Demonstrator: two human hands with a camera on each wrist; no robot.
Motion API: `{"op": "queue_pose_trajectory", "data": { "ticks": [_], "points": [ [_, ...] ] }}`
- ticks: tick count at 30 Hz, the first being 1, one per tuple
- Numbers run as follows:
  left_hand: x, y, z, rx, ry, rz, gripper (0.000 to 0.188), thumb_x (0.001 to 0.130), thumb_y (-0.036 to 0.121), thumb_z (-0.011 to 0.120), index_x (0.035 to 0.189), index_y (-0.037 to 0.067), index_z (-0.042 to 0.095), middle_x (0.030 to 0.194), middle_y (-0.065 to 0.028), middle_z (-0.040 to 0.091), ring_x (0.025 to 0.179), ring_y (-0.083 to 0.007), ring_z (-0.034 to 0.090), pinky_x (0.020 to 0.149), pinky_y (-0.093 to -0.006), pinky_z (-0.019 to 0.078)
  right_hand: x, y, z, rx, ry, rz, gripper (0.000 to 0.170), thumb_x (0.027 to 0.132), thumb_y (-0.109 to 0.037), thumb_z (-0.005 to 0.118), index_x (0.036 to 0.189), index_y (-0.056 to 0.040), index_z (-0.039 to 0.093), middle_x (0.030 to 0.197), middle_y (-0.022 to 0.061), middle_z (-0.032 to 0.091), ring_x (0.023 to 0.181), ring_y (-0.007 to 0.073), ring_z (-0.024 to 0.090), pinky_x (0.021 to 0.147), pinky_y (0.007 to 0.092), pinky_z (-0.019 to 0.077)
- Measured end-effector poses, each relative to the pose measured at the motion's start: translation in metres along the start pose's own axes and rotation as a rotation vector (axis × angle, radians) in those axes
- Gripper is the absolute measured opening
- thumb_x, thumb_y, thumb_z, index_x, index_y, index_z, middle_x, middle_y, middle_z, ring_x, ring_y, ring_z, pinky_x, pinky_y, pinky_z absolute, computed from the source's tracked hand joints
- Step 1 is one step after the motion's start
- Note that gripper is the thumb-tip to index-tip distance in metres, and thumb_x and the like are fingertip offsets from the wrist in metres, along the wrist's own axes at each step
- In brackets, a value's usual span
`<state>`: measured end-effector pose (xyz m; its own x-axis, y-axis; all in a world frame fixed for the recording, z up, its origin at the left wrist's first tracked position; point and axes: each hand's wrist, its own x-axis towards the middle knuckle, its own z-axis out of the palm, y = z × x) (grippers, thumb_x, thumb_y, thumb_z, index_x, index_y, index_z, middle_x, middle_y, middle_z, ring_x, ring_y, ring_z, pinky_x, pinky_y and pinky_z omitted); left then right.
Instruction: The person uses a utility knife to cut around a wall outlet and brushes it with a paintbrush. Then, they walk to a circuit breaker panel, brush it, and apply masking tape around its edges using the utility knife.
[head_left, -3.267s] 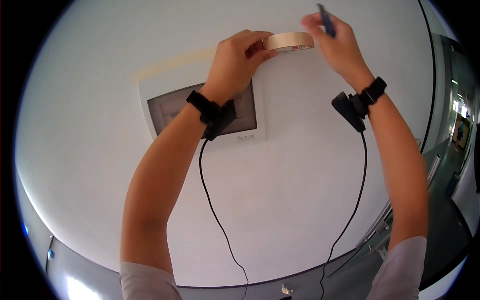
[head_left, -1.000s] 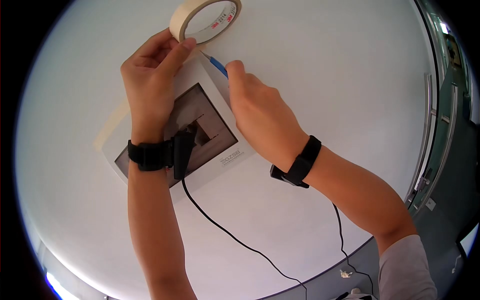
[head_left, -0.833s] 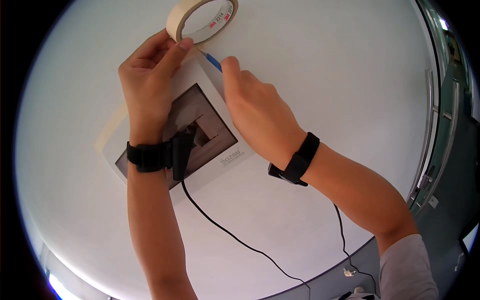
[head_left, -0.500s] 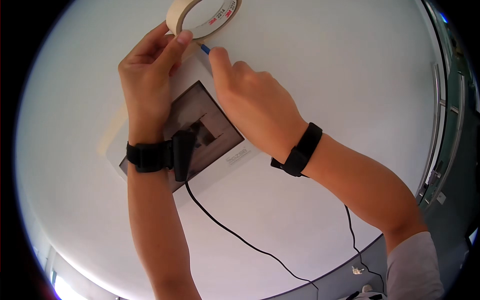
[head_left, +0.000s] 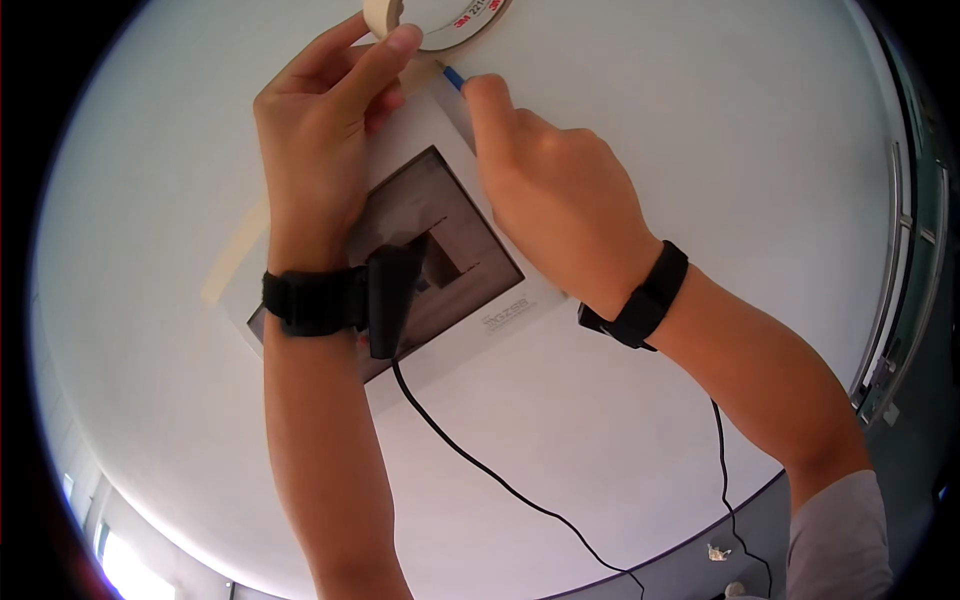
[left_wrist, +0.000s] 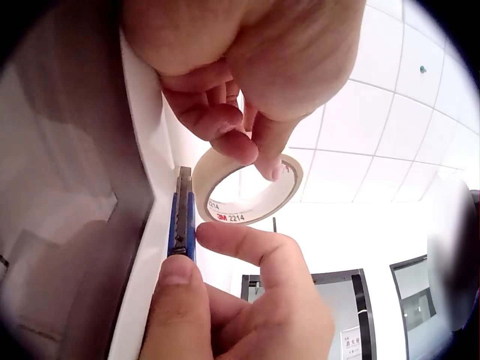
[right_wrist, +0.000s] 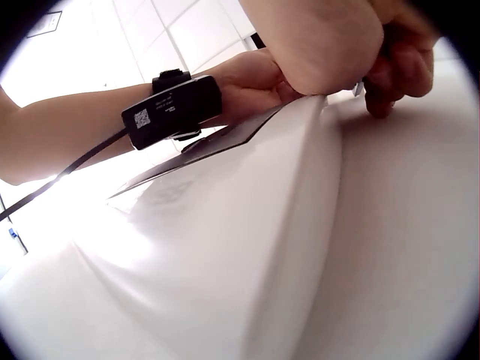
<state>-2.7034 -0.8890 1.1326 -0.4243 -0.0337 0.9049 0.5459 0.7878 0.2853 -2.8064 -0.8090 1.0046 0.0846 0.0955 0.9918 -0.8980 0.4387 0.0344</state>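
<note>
My left hand [head_left: 320,130] pinches a roll of masking tape [head_left: 468,30] between thumb and fingers, high on the white wall. From the roll, tape runs down toward the top corner of a white electrical panel cover [head_left: 520,305] with a smoked window. In my right hand [head_left: 565,180] is a blue utility knife [head_left: 454,77], its tip close to the tape just below the roll. The left wrist view shows the knife's metal blade [left_wrist: 184,177] pointing up beside the roll, with the right thumb and index finger on its body. A stuck tape strip [head_left: 238,250] edges the panel's far side.
A black cable [head_left: 470,455] hangs from the left wrist camera, and another cable [head_left: 724,470] hangs below the right arm. Long metal door handles [head_left: 890,250] stand at the right. The panel's raised rim [right_wrist: 289,217] projects from the wall.
The right hand, earlier apart from the roll with the knife raised, has brought the knife to the tape below it. The roll has turned from edge-on to ring-side. Lately the hands shift only slightly.
</note>
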Motion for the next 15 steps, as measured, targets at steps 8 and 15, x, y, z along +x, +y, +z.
{"op": "queue_pose_trajectory", "data": {
  "ticks": [8,15],
  "points": [
    [0.003,-0.007,-0.002,-0.071,-0.041,0.022,0.028,0.096,0.018,0.078,0.115,-0.002,0.074,0.069,0.0033,0.062,0.057,-0.0038,0.050,0.052,-0.0194,0.0364,0.004,0.007,0.012,0.120,0.044,0.002,0.032,0.085,0.000,0.066,0.112,0.0015,0.049,0.062,0.0116,0.059,0.048,0.0281,0.061,0.044,0.0358,0.0488],
    [0.006,-0.008,-0.011,-0.170,-0.108,-0.007,0.034,0.095,0.017,0.079,0.119,-0.005,0.072,0.072,0.0007,0.066,0.058,-0.0044,0.053,0.051,-0.0196,0.0393,0.008,0.002,0.004,0.206,0.034,-0.009,0.026,0.097,0.002,0.062,0.120,-0.0009,0.048,0.066,0.0185,0.063,0.059,0.0379,0.066,0.053,0.0409,0.0506]
  ]
}}
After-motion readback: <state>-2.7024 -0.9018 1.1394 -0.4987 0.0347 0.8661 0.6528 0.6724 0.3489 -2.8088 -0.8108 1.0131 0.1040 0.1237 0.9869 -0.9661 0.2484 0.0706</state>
